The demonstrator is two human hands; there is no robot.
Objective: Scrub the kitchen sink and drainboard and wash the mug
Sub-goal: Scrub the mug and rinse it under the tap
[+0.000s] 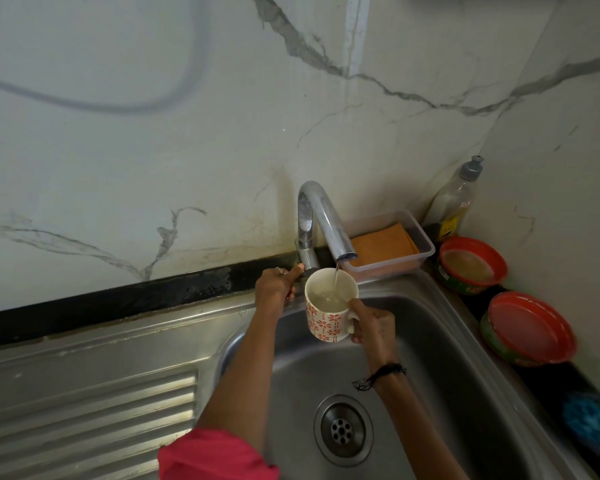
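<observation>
At two o'clock of the sink (430, 341) sit a clear tub (392, 247), a soap bottle (454, 202) and two red-rimmed bowls (471, 265). My left hand (278, 289) grips the tap (317, 220) handle. My right hand (371, 327) is clamped on the handle of the mug (329, 306), white with red flowers, upright over the basin under the running water, partly filled.

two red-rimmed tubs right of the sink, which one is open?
The farther tub, next to the dish soap bottle: it has no lid and pale contents show inside. The nearer tub is covered by a flat red lid.
</observation>
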